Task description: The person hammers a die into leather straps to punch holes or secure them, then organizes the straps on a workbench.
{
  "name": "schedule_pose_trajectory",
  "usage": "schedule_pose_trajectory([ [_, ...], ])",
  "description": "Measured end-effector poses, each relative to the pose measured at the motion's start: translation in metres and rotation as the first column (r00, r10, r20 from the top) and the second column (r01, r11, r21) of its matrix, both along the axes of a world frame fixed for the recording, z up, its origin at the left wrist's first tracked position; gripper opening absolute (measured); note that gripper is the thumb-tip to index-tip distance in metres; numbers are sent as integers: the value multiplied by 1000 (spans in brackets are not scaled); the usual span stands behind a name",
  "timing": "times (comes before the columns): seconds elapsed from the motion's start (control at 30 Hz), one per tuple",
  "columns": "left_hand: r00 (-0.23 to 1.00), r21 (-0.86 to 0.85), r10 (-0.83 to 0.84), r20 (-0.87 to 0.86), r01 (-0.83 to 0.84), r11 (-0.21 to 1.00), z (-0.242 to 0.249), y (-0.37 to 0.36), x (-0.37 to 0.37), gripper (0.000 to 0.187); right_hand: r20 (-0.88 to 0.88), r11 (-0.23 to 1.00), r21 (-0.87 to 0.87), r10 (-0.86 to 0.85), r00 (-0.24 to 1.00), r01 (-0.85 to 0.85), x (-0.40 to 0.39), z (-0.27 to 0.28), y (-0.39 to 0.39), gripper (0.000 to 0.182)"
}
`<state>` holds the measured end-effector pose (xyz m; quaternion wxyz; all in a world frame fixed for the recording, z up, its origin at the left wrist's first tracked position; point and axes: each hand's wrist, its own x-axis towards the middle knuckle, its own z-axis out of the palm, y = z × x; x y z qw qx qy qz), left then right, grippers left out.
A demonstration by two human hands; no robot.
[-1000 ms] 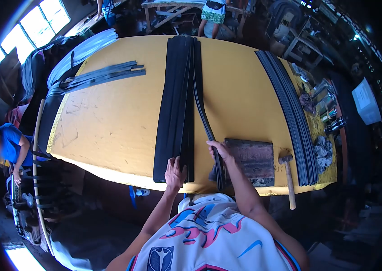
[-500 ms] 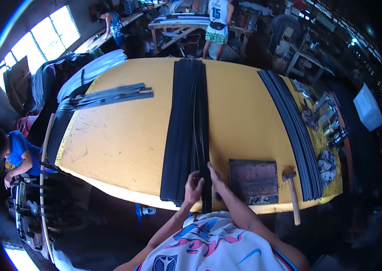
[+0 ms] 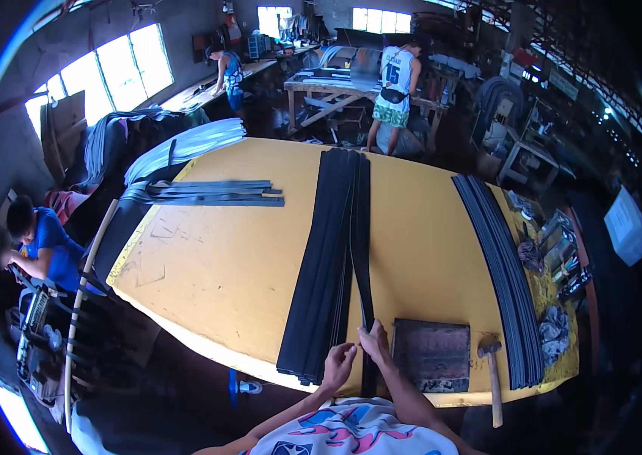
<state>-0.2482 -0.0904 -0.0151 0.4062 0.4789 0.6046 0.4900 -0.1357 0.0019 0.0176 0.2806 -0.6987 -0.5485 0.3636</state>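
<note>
A thick row of long black strips point(image 3: 317, 265) lies lengthwise on the yellow tabletop. One black strip point(image 3: 362, 284) is parted from the row's right side, and its near end runs down toward my body. My right hand point(image 3: 375, 343) is closed around this strip close to the table's near edge. Just left of it is my left hand point(image 3: 340, 365), beside the near end of the row, its fingers curled together. Whether anything sits between those fingers is too small to make out.
Right of my hands lie a dark rectangular plate point(image 3: 432, 355) and a hammer point(image 3: 492, 379). Beyond them is another bundle of dark strips point(image 3: 499, 280). Grey strips point(image 3: 218, 193) lie at the far left. One person point(image 3: 51, 246) works at left; two more are at the back.
The view has tilted up. My right hand, earlier open along the row's right edge, now grips one strip, which has separated from the row. My left hand's fingers have drawn together.
</note>
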Motion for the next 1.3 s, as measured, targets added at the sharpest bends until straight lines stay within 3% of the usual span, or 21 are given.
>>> schedule_pose_trajectory([
  [0.07, 883, -315, 20, 469, 146, 938, 35, 18, -2, 54, 192, 990, 96, 81, 978, -101, 13, -4, 13, 48],
  [0.13, 664, -311, 50, 746, 281, 908, 30, 50, 5, 64, 153, 993, 49, 101, 983, -110, 19, 41, 14, 52],
  [0.2, 357, -285, 140, 924, 395, 874, 35, 89, 28, 73, 210, 991, 36, 117, 971, -127, 22, 91, 7, 53],
  [0.23, 348, -273, 131, 928, 401, 874, 36, 105, 38, 73, 257, 990, 22, 132, 957, -142, 24, 107, 4, 54],
  [0.3, 35, -64, 54, 998, 492, 868, 44, 138, 57, 80, 196, 987, 90, 115, 974, -135, 32, 118, -4, 54],
  [0.33, -52, -16, 42, 998, 420, 908, 55, 151, 69, 87, 122, 981, 146, 106, 987, -124, 37, 122, -6, 55],
  [0.37, -180, 69, 5, 984, 401, 913, 57, 159, 79, 84, 126, 991, 9, 131, 983, -133, 44, 127, -7, 58],
  [0.4, -301, 150, -32, 953, 379, 913, 49, 172, 89, 82, 134, 994, 18, 107, 985, -110, 53, 128, -11, 58],
  [0.43, -291, 187, -70, 954, 398, 898, 51, 176, 94, 78, 158, 989, 66, 122, 980, -134, 62, 126, -17, 58],
  [0.47, -323, 104, 46, 945, 433, 895, 53, 178, 100, 70, 183, 980, 110, 141, 973, -163, 69, 124, -22, 59],
  [0.53, -465, 81, 129, 876, 405, 911, 56, 174, 112, 62, 241, 966, 180, 138, 960, -184, 82, 137, -37, 58],
  [0.6, -482, 71, 146, 864, 404, 912, 68, 173, 120, 60, 245, 987, 32, 144, 959, -156, 95, 146, -51, 60],
  [0.7, -501, 43, 189, 844, 415, 909, 78, 184, 137, 56, 169, 985, 82, 135, 976, -150, 130, 140, -74, 64],
  [0.77, -490, 26, 210, 846, 433, 901, 83, 190, 145, 55, 114, 999, -23, 47, 992, -45, 125, 194, -101, 62],
  [0.8, -436, 2, 203, 876, 426, 905, 84, 189, 154, 57, 72, 989, -143, -39, 997, 49, 126, 212, -109, 60],
  [0.87, -379, -20, 198, 904, 426, 905, 93, 183, 165, 59, 98, 991, -128, -25, 995, 37, 141, 206, -114, 67],
  [0.93, -166, -144, 224, 960, 392, 909, 98, 174, 174, 65, 283, 1000, 5, 16, 959, -18, 150, 201, -116, 69],
  [1.03, -159, -240, 330, 931, 415, 877, 78, 166, 175, 71, 297, 985, -171, 67, 953, -16, 155, 212, -119, 69],
  [1.07, -261, -139, 279, 924, 452, 881, 65, 166, 173, 72, 295, 987, -163, 57, 954, -8, 158, 220, -122, 69],
  [1.13, -356, -159, 350, 866, 467, 870, 50, 170, 171, 72, 325, 991, -111, 111, 939, -78, 161, 233, -134, 66],
  [1.3, -382, -55, 234, 894, 425, 904, 30, 205, 185, 66, 408, 994, -16, 103, 907, -105, 197, 252, -171, 75],
])
